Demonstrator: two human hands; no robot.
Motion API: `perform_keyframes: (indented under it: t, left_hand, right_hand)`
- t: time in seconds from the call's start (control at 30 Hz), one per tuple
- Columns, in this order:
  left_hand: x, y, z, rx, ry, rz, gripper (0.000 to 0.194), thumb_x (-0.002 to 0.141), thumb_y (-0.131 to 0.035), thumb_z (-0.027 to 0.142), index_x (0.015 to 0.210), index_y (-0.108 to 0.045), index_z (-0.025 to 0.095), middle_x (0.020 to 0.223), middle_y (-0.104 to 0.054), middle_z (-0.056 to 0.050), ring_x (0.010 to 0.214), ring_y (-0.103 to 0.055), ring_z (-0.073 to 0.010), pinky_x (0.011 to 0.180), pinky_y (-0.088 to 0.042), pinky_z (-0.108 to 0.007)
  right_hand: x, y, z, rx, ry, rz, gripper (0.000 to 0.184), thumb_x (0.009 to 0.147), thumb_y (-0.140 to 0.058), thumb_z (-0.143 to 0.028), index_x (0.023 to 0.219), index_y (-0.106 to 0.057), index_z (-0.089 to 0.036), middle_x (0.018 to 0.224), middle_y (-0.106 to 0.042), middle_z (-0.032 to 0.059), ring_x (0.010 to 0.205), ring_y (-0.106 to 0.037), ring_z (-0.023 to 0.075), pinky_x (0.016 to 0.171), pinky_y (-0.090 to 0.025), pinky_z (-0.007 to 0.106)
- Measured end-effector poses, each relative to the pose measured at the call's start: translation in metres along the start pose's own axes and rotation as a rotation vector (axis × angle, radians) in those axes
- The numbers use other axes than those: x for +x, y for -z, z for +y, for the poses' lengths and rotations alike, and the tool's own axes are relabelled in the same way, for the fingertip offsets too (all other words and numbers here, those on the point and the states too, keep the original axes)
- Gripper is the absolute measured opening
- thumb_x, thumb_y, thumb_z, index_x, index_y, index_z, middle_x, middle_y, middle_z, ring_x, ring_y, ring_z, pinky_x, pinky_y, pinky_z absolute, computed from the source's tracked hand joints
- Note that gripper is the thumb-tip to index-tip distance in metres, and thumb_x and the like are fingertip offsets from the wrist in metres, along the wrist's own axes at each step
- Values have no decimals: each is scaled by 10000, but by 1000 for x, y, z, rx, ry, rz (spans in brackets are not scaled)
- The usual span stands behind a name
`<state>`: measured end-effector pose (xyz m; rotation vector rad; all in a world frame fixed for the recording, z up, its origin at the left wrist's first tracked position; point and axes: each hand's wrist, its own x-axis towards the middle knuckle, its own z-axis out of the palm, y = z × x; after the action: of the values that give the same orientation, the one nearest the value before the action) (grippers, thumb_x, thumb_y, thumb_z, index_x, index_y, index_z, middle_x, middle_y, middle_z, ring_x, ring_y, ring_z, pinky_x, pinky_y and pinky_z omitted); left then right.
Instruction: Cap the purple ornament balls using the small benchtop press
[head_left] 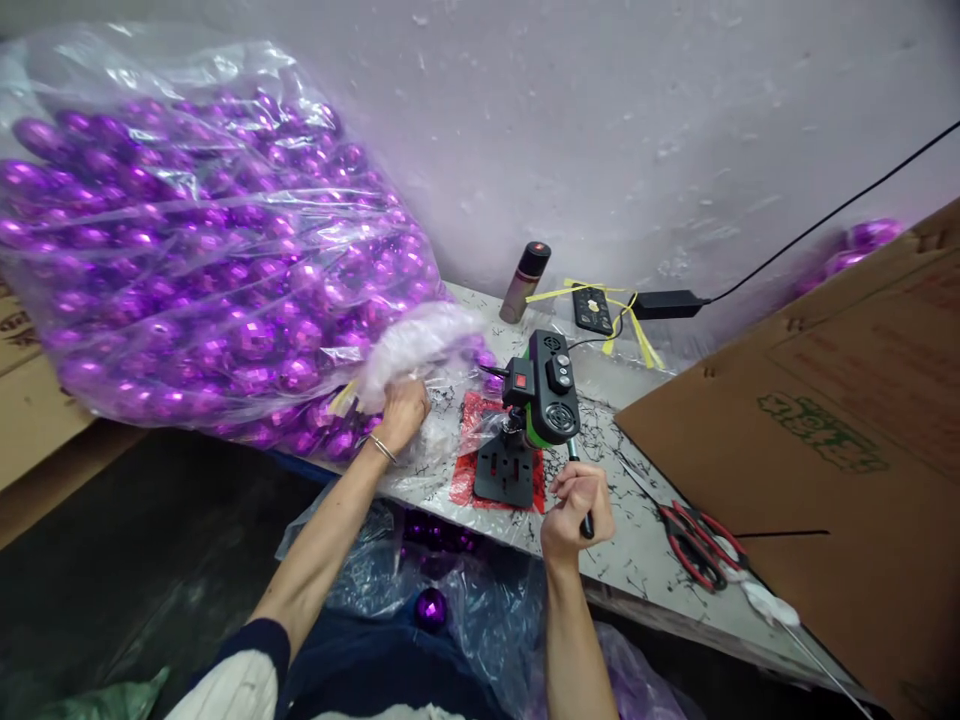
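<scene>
My left hand [405, 410] is at the gathered mouth of a large clear plastic bag [247, 60] full of shiny purple faceted balls [255, 335]. Its fingers look curled against the plastic, and whatever they hold is hidden. My right hand [577, 510] is wrapped round the black-tipped lever [587, 526] of a small black and green hand press [553, 385]. The press stands on a slotted black base plate [504, 488], over a red sheet [463, 480] on the table. Below the table edge, a single purple ball [430, 609] rests on clear plastic near my lap.
Red-handled scissors [697, 545] lie right of the press, beside a large cardboard box [810, 440]. Behind stand a dark cylindrical bottle [525, 282], a black device [592, 309], yellow strips [643, 342] and a power adapter [667, 304] with its cable. Black scraps litter the tabletop [645, 560].
</scene>
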<state>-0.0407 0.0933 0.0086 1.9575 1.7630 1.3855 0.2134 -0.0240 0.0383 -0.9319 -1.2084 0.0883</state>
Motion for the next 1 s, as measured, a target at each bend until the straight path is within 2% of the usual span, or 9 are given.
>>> perform_keyframes:
  t: [0.13, 0.23, 0.3, 0.43, 0.53, 0.63, 0.8, 0.9, 1.0]
  left_hand:
    - [28, 15, 13, 153, -68, 30, 445, 1018, -442, 264, 1401, -579, 86, 1308, -717, -230, 1235, -700, -374, 1132, -531, -548]
    - [43, 24, 17, 191, -148, 61, 529, 1028, -402, 236, 1529, -472, 79, 1494, -637, -227, 1415, -605, -345, 1218, -478, -517]
    - [42, 23, 13, 228, -152, -25, 509, 1017, -404, 191, 1505, -503, 80, 1439, -673, -229, 1366, -645, -336, 1185, -503, -499]
    - [23, 13, 5, 333, -95, -317, 320, 1021, -478, 176, 1274, -661, 103, 1086, -787, -193, 1022, -772, -316, 976, -593, -440]
    - [14, 3, 14, 337, -103, -356, 248, 1039, -554, 236, 1213, -696, 130, 1029, -797, -171, 993, -777, -306, 944, -594, -411]
    - [12, -8, 37, 310, -87, -449, 270, 1076, -582, 372, 1152, -730, 159, 1068, -808, -165, 1036, -783, -306, 958, -581, -389]
    - [7, -32, 70, 372, 183, -564, 526, 1063, -553, 614, 1201, -713, 132, 1091, -805, -211, 1070, -788, -370, 914, -579, -408]
    - [-3, -44, 67, 306, 272, -585, 510, 1040, -619, 583, 1289, -683, 143, 1110, -806, -203, 1102, -779, -382, 945, -574, -436]
    - [-13, -50, 50, 35, 304, -516, 467, 993, -715, 495, 1354, -657, 204, 1131, -810, -132, 1103, -771, -332, 1003, -563, -431]
  right_hand:
    - [-1, -3, 0, 34, -8, 37, 432, 1077, -518, -287, 650, -520, -215, 662, -547, -25, 617, -565, 125, 558, -408, 287]
    - [-2, -3, 1, 39, -15, 22, 424, 1076, -516, -278, 657, -518, -218, 670, -550, -24, 621, -566, 127, 559, -413, 288]
    - [-2, -2, 2, 29, -4, 3, 419, 1078, -507, -271, 662, -520, -219, 667, -549, -25, 619, -566, 126, 564, -418, 289]
    - [-1, 0, 2, -6, 46, -13, 424, 1076, -498, -256, 653, -508, -222, 649, -535, -26, 626, -567, 129, 582, -420, 294]
    - [-2, 1, 2, -17, 57, -26, 422, 1074, -487, -245, 653, -508, -223, 651, -536, -23, 641, -573, 135, 597, -424, 298]
    - [-3, 1, 3, -12, 41, -28, 410, 1070, -491, -242, 662, -519, -222, 667, -552, -20, 635, -573, 134, 588, -421, 298]
    - [-2, 0, 3, -7, 48, -11, 414, 1071, -498, -246, 657, -516, -220, 667, -551, -22, 629, -568, 128, 582, -420, 294]
    - [-1, -1, 2, -7, 62, -16, 416, 1072, -501, -247, 658, -515, -219, 661, -545, -24, 631, -566, 125, 586, -423, 289]
    - [-1, 0, 1, -21, 38, -19, 426, 1078, -492, -268, 654, -511, -223, 665, -547, -22, 626, -569, 127, 580, -426, 291]
